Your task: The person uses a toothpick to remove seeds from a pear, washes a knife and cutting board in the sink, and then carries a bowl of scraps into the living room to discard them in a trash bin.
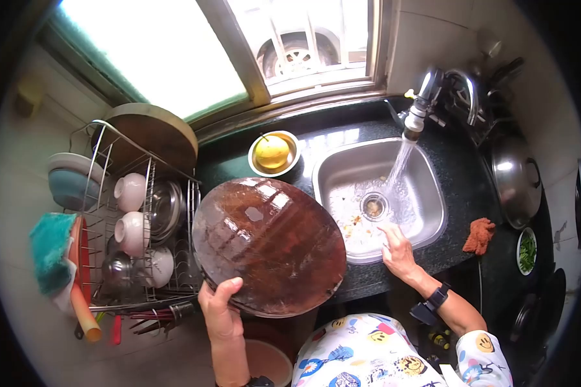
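You seem at rinsing: left hand grips the round brown wooden board, right hand half-open, next move needs steady hold

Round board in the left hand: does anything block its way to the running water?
Nothing visible does. Between the board in the left hand and the water lies open sink; the right hand is at the near edge.

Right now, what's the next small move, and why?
Probably sweep the scraps toward the drain with the right hand: it looks empty and is close to them, water is running from the tap, and the left hand is busy holding the round board.
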Motion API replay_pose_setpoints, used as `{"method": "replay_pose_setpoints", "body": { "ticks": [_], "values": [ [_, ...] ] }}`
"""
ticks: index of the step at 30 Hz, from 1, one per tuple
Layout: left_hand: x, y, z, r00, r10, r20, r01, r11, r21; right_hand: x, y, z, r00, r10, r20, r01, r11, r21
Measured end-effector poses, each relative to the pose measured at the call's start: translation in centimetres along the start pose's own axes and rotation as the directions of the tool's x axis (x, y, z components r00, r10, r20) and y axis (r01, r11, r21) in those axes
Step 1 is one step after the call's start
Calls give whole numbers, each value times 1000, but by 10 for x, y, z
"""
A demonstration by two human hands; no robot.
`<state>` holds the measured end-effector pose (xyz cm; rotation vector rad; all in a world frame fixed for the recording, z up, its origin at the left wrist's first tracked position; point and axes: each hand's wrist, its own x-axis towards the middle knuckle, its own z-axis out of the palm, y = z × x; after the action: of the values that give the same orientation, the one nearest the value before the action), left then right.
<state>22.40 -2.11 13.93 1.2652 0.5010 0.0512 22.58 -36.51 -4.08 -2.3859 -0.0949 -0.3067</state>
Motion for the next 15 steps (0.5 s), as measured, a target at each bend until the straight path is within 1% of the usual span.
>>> {"method": "replay_pose_setpoints", "body": {
  "ticks": [1, 3, 4, 5, 7, 8, 9, 10, 11, 13, 14, 15],
  "values": [
    [5, 8, -7, 999, 37, -11, -37, 999, 9, -4, -7, 3, 1000, -3, -5, 3, 1000, 9],
    [14, 26, -21, 997, 71, -17, -69, 994, 86, -13, -18, 6, 1000, 2, 24, -3, 999, 45],
    [20, 33, -24, 989, 147, 2, -146, 981, 129, -14, -28, 8, 997, -72, -27, 73, 996, 41],
    [22, 42, -24, 982, 189, 18, -189, 966, 179, -13, -35, 10, 997, -69, -34, 71, 996, 44],
    [42, 49, -38, 961, 276, 15, -268, 918, 293, -18, -51, 19, 981, -192, -36, 193, 981, 35],
    [52, 53, -43, 960, 278, 22, -271, 914, 303, -22, -58, 25, 983, -185, -3, 185, 982, 37],
    [63, 56, -47, 947, 319, 23, -309, 893, 328, -23, -63, 35, 985, -175, -8, 175, 984, 44],
    [74, 58, -52, 934, 357, 23, -342, 871, 352, -25, -66, 50, 962, -274, 2, 273, 959, 78],
    [87, 60, -56, 936, 352, 28, -337, 869, 361, -25, -72, 61, 929, -370, 10, 367, 924, 111],
    [104, 60, -67, 891, 452, 47, -427, 798, 426, -25, -95, 83, 924, -379, 47, 369, 917, 152],
    [106, 62, -66, 865, 499, 55, -474, 776, 416, -23, -106, 96, 915, -399, 66, 380, 904, 196],
    [105, 63, -65, 871, 489, 54, -463, 778, 424, -25, -121, 108, 905, -415, 90, 384, 891, 242]
  ]
}}
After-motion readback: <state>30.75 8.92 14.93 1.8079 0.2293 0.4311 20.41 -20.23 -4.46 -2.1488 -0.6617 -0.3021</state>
